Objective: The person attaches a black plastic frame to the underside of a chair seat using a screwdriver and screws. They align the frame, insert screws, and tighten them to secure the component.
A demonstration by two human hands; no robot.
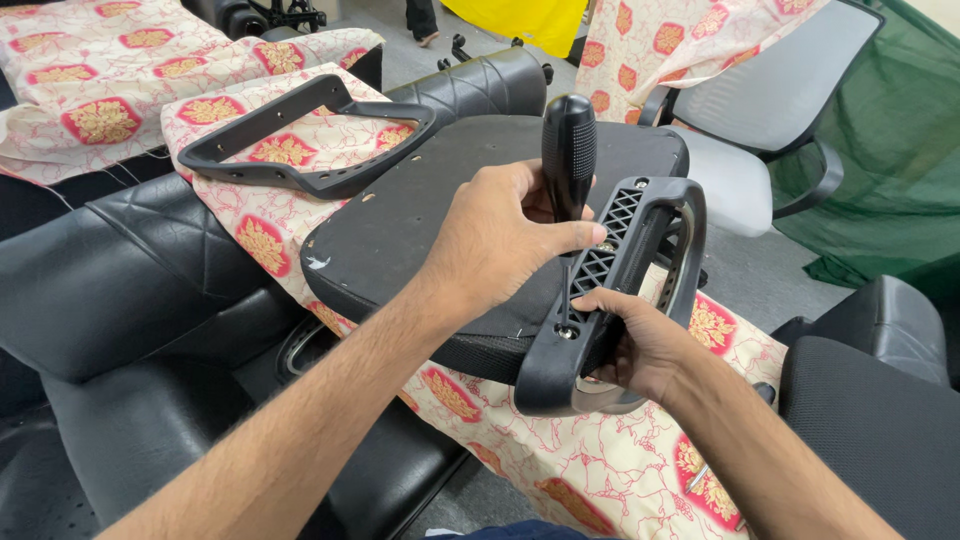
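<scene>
Both hands work at a black armrest (620, 290) standing against the upturned seat base (440, 210). The left hand (500, 240) is wrapped around an upright black screwdriver (568, 150), tip in the armrest's screw hole. The right hand (640, 340) clasps the armrest's lower end.

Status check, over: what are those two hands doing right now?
Left hand grips screwdriver, tip in armrest screw hole. Right hand steadies armrest against seat base. Nothing blocking.

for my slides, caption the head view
Left hand drives black-handled screwdriver into black plastic armrest, steadied by right hand.
</scene>
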